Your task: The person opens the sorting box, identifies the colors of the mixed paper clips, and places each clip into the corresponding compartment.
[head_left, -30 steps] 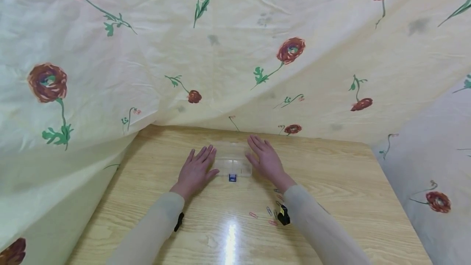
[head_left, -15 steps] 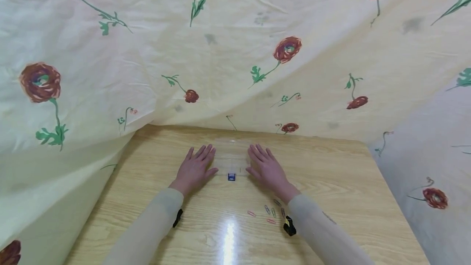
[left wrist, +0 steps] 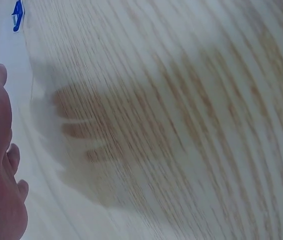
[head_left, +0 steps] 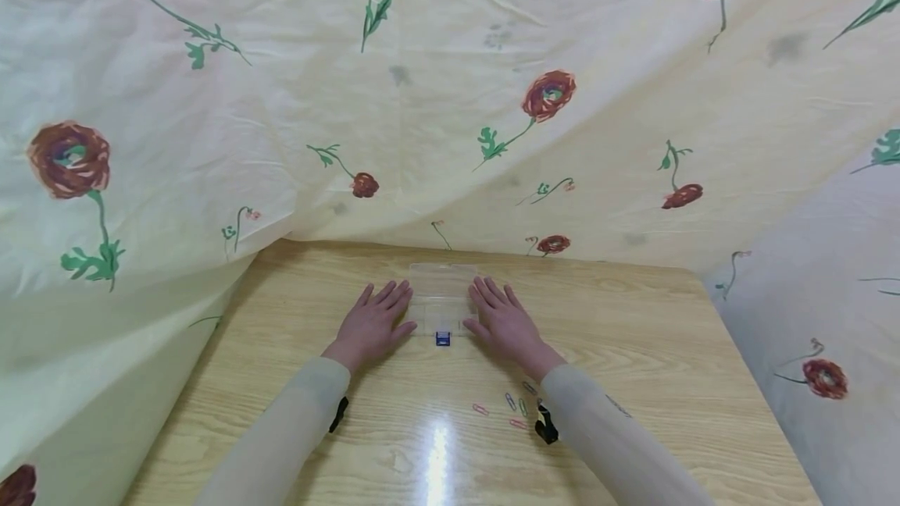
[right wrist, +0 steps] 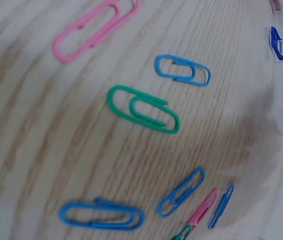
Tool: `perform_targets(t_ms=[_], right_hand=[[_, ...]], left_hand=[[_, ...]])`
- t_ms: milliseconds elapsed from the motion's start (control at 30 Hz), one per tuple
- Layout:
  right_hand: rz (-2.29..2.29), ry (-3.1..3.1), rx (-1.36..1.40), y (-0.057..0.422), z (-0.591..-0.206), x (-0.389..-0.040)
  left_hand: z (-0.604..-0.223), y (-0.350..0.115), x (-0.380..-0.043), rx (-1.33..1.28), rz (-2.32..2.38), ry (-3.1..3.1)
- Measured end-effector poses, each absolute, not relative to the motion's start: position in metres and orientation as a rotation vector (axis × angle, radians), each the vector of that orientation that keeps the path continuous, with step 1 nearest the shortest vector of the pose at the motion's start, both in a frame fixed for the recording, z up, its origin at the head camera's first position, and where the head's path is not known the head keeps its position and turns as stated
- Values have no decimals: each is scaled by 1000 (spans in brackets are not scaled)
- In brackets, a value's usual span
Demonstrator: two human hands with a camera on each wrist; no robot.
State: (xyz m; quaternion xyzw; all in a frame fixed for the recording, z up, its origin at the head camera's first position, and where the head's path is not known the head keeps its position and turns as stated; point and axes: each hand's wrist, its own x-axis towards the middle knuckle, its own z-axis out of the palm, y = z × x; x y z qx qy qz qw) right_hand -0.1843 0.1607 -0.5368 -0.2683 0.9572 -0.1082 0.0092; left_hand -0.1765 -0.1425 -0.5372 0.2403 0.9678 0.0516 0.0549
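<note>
A clear plastic box (head_left: 437, 317) lies on the table with its clear lid (head_left: 443, 278) folded back behind it. At its front edge sits a blue latch (head_left: 442, 339). On the box's left side is my left hand (head_left: 371, 328), fingers straight and spread, fingertips at the edge. My right hand (head_left: 509, 329) lies at the opposite side, its straight fingers over or against the right edge; exact contact cannot be told. In the right wrist view, loose paper clips lie near that wrist, among them a green one (right wrist: 144, 111) and a pink one (right wrist: 89, 34).
The wood-grain table (head_left: 337, 467) is backed by a hanging flowered cloth (head_left: 436, 100), which also falls along the left and right. Several blue paper clips (right wrist: 184, 71) lie in front of the right forearm. A bright reflection shows on the table's front middle.
My right hand has drawn back toward me from the lid's right side, then shifted slightly left against the box. The left hand stays almost still. The head view has shifted slightly.
</note>
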Motion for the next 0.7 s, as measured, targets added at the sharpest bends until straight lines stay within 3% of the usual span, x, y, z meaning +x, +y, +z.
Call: perform_targets(t_ms=[700], right_hand=[[-347,2921,-823,166,-545,-196]], left_hand=[[-542,-142,-185,777,160,2899]])
